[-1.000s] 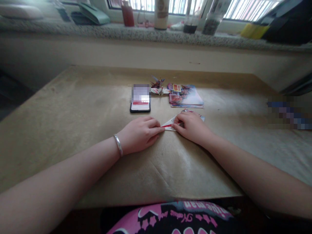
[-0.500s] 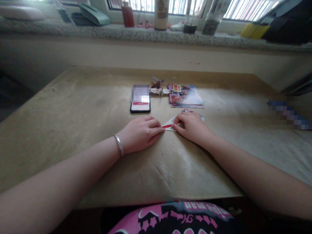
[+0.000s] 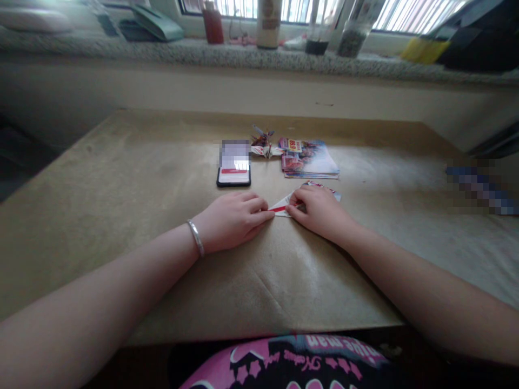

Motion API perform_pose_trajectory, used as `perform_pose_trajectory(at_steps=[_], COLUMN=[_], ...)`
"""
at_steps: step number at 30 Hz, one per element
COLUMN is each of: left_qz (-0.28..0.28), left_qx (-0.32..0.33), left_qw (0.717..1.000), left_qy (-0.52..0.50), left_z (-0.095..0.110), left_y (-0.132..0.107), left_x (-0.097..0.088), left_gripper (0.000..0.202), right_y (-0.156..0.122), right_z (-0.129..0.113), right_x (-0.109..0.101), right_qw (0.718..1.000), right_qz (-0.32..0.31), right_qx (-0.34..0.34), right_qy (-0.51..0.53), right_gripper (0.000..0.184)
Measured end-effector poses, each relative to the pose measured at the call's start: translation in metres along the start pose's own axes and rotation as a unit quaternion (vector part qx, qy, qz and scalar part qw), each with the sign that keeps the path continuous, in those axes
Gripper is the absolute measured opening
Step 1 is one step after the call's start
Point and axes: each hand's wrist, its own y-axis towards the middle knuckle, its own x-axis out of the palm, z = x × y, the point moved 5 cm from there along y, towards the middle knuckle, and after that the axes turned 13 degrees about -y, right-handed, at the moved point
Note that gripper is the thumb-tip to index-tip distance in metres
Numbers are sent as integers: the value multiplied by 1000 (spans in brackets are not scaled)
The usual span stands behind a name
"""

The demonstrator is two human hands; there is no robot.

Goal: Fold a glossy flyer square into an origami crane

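Note:
A folded piece of printed paper (image 3: 279, 208), white with a red strip, lies on the table between my hands. Its left end narrows to a point, which my left hand (image 3: 239, 220) pinches between thumb and fingers. Over the wider right part, my right hand (image 3: 316, 210) presses with thumb and curled fingers, hiding much of the sheet. A coloured printed edge shows beyond the right knuckles. Behind the hands lies a phone (image 3: 234, 175) with a lit, partly blurred screen. Right of it sits a stack of printed paper sheets (image 3: 318, 159).
Small folded paper pieces (image 3: 265, 143) sit between phone and stack. A blurred blue object (image 3: 482, 189) lies at the table's right edge. Along the back, a stone windowsill (image 3: 227, 56) holds several items, among them a red bottle (image 3: 213, 24).
Almost nothing differs. Both hands stay on the folded paper, with only a very slight shift of the left hand and wrist.

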Motion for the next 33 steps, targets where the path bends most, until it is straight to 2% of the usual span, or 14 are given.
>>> perform_pose_trajectory(at_steps=[9, 17, 24, 33], left_qz=[-32, -32, -16, 34], left_qx=[-9, -5, 3, -31], left_qw=[999, 999, 999, 993], left_qy=[-33, -39, -46, -109], left_z=[-5, -9, -12, -19], left_y=[-2, -4, -7, -10], left_x=[-3, -5, -6, -3], left_gripper=[30, 29, 25, 27], right_y=[-2, -3, -4, -4], right_z=[2, 1, 0, -1], right_x=[0, -1, -1, 0], right_qw=[1000, 1000, 1000, 1000], right_qz=[3, 1, 7, 12], right_qx=[3, 5, 2, 0], right_qy=[9, 0, -4, -9], right_gripper=[18, 18, 18, 18])
